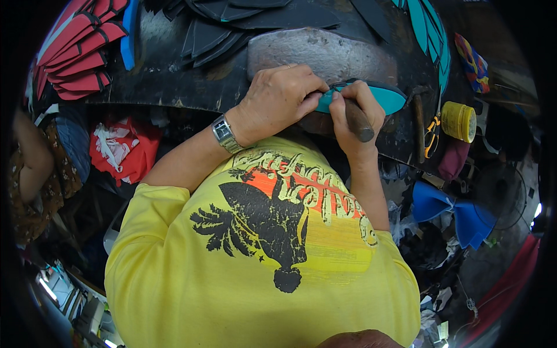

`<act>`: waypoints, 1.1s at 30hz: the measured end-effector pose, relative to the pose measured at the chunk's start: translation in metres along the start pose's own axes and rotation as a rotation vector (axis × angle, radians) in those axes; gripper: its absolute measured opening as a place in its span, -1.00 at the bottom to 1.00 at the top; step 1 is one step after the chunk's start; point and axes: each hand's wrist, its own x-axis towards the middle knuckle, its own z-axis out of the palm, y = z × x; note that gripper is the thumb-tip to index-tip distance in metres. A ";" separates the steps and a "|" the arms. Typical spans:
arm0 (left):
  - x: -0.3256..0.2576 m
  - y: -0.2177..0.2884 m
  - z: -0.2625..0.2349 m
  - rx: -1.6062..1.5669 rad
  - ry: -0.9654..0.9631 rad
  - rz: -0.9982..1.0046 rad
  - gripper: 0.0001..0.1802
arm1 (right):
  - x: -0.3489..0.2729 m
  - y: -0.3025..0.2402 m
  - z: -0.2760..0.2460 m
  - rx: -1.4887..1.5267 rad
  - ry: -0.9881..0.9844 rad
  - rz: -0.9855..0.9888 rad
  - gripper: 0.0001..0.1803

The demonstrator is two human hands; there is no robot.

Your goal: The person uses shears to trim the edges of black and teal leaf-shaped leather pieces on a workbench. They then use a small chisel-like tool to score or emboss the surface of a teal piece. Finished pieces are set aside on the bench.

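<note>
Both of my hands meet over a pointed, teal sole-shaped piece (390,100) with a dark edge, lying on a worn grey slab (313,52). My left hand (281,98), with a watch at its wrist, is closed, its fingertips pinching the piece's near left part. In my right hand (362,113) is a tool with a rounded wooden handle (358,122), its butt end toward me. The fingers are wrapped round it, and the thumb presses near the teal piece. The tool's working end is hidden by my fingers.
Red and black cut pieces (81,58) are piled at the left beside a blue strip (129,35). Black pieces (214,40) lie behind the slab, teal ones (426,29) at the far right. A hammer (419,124), yellow-handled pliers (431,136) and a yellow tub (458,122) are at right.
</note>
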 end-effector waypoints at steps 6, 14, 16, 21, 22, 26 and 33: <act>0.000 0.001 0.000 0.008 0.004 0.005 -0.82 | -0.003 0.002 0.003 0.062 0.059 0.018 -0.85; -0.002 0.001 0.003 -0.001 0.021 0.018 -0.80 | -0.009 0.010 -0.001 0.308 0.112 0.151 -0.89; -0.003 0.001 0.003 -0.006 0.027 0.018 -0.80 | -0.009 0.010 0.000 0.278 0.104 0.124 -0.89; -0.003 0.001 0.004 0.002 0.031 0.020 -0.81 | -0.007 0.010 0.001 0.210 0.096 0.068 -0.89; -0.003 0.001 0.004 0.003 0.032 0.021 -0.81 | -0.007 0.010 0.002 0.196 0.089 0.055 -0.88; -0.002 0.001 0.005 0.004 0.043 0.021 -0.82 | -0.007 0.007 0.002 0.128 0.055 0.032 -0.87; -0.007 0.010 -0.003 -0.003 -0.012 -0.114 -0.78 | -0.006 0.006 0.004 0.095 0.058 -0.004 -0.84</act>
